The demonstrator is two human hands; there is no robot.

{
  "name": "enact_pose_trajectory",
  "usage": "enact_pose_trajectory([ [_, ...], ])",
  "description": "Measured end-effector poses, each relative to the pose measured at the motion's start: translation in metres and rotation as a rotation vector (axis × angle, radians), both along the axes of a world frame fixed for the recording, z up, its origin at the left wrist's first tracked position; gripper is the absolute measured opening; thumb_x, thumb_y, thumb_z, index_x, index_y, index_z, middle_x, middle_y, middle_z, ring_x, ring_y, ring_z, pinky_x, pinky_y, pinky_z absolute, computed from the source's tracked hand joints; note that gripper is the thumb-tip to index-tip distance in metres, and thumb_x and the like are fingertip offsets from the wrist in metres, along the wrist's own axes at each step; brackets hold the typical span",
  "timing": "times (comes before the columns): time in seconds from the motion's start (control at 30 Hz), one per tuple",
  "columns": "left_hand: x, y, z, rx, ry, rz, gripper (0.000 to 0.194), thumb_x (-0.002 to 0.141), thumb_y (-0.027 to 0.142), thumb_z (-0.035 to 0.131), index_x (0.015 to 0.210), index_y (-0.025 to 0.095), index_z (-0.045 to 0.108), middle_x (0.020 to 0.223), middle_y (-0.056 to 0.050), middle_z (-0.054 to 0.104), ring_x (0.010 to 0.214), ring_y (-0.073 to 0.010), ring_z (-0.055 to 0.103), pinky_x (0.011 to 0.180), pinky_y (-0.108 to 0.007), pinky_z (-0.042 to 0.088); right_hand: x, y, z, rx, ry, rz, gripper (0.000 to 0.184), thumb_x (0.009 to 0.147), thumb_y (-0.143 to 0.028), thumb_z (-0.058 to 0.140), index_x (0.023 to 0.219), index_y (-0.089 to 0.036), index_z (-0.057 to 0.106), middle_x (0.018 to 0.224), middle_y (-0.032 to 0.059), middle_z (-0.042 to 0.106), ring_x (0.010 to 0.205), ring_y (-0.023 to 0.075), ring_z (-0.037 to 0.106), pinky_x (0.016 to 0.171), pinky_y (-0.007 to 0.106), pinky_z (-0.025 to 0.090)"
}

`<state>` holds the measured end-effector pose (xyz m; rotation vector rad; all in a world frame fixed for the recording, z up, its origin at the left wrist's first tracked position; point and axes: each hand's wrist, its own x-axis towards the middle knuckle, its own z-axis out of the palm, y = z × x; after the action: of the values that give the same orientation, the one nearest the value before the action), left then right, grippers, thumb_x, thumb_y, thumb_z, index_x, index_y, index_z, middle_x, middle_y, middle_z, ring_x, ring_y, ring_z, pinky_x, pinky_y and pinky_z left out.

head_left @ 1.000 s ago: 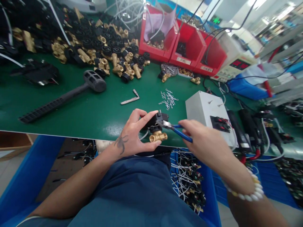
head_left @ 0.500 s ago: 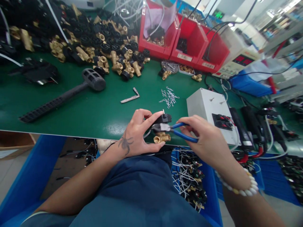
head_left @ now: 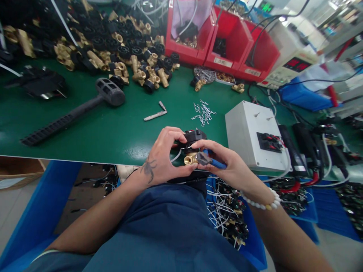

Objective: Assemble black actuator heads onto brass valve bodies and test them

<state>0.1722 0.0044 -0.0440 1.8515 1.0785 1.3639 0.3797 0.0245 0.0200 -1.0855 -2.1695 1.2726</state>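
At the near edge of the surface (head_left: 127, 130), the left hand (head_left: 161, 156) clasps the valve (head_left: 189, 158), its brass seemingly edge-parallel, the right hand (head_left: 231, 160) closed around pliers (head_left: 204, 158) at its right.

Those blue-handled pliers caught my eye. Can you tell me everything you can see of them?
The pliers have a dark grey, metal-looking head and blue handles that look plastic-coated. The person's right hand holds them and hides part of the handles. They lie roughly sideways across the view, near the front edge of the green table, with the head pointing toward the left hand and overlapping the brass-coloured fitting. The jaws look closed; whether the head touches the fitting is unclear.
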Motion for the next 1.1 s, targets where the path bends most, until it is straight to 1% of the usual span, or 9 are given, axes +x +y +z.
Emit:
enact_pose_trajectory([
  [0.13,0.0,0.0,0.002,-0.015,0.003,0.001,0.039,0.075,0.03,0.08,0.101,0.021,0.052,0.113,-0.007,0.056,0.106,-0.021,0.058,0.082,-0.035,0.058,0.003,-0.002,0.011,0.148,-0.055,-0.053,0.038,0.094,-0.03,0.067,0.131,-0.025,0.063,0.122,0.0051,0.065,0.098,0.015,0.065,0.085,0.026,0.056],
  [0.3,0.0,0.0,0.004,-0.001,0.011,0.0,0.038,0.073,0.028,0.08,0.099,0.019,0.054,0.112,-0.008,0.056,0.107,-0.0216,0.057,0.084,-0.038,0.057,0.018,0.0,0.011,0.748,0.032,-0.557,0.019,0.098,-0.025,0.059,0.116,-0.023,0.063,0.09,0.0019,0.058,0.072,0.0115,0.054,0.068,0.026,0.048],
  [0.4,0.001,0.0,0.003,0.005,0.006,0.005,0.038,0.073,0.028,0.08,0.098,0.019,0.054,0.112,-0.008,0.056,0.106,-0.0222,0.057,0.085,-0.04,0.057,0.024,0.001,0.001,0.989,0.009,-0.552,0.019,0.097,-0.02,0.055,0.116,-0.022,0.059,0.088,0.0014,0.055,0.066,0.0103,0.05,0.061,0.024,0.042],
  [0.57,0.003,0.0,0.0,0.044,0.004,0.017,0.038,0.072,0.029,0.079,0.099,0.02,0.054,0.112,-0.008,0.057,0.106,-0.0233,0.058,0.087,-0.043,0.057,0.028,-0.001,0.01,0.859,-0.366,-0.216,0.014,0.089,-0.012,0.058,0.1,-0.019,0.065,0.079,0.0007,0.057,0.065,0.0112,0.052,0.06,0.025,0.041],
  [0.7,0.002,0.0,0.002,0.017,0.023,0.011,0.038,0.072,0.028,0.08,0.099,0.019,0.054,0.113,-0.009,0.057,0.105,-0.0233,0.058,0.086,-0.043,0.058,0.029,-0.004,0.017,1.012,-0.045,-0.625,0.013,0.099,-0.021,0.054,0.111,-0.02,0.056,0.096,0.0037,0.056,0.07,0.0113,0.052,0.067,0.028,0.045],
  [0.77,0.001,0.0,0.003,0.012,0.024,0.006,0.039,0.072,0.028,0.08,0.099,0.02,0.053,0.113,-0.009,0.057,0.106,-0.0233,0.058,0.086,-0.043,0.058,0.028,-0.006,0.011,1.075,0.013,-0.648,0.012,0.099,-0.017,0.051,0.11,-0.02,0.054,0.092,0.003,0.053,0.066,0.0099,0.049,0.063,0.027,0.043],
  [0.93,0.002,-0.001,0.002,0.037,0.037,0.006,0.038,0.073,0.029,0.079,0.099,0.02,0.053,0.113,-0.009,0.057,0.106,-0.024,0.058,0.087,-0.044,0.058,0.029,-0.009,0.005,0.886,-0.396,-0.217,0.016,0.088,-0.009,0.057,0.1,-0.019,0.063,0.079,0.0014,0.057,0.067,0.0127,0.054,0.059,0.026,0.04],
  [1.0,0.003,0.0,0.0,0.06,0.022,0.024,0.037,0.073,0.03,0.078,0.099,0.02,0.053,0.112,-0.009,0.057,0.105,-0.0237,0.058,0.087,-0.044,0.057,0.031,-0.01,0.011,0.892,-0.396,-0.306,0.015,0.092,-0.012,0.055,0.103,-0.019,0.061,0.086,0.0032,0.058,0.072,0.0141,0.055,0.064,0.028,0.042],
  [1.1,0.003,0.0,-0.001,0.045,0.008,0.029,0.038,0.072,0.029,0.079,0.098,0.02,0.054,0.112,-0.008,0.057,0.105,-0.0231,0.058,0.087,-0.043,0.057,0.033,-0.011,0.013,0.96,-0.123,-0.653,0.023,0.099,-0.017,0.048,0.121,-0.024,0.052,0.105,0.0055,0.052,0.076,0.0138,0.052,0.071,0.031,0.043],
])
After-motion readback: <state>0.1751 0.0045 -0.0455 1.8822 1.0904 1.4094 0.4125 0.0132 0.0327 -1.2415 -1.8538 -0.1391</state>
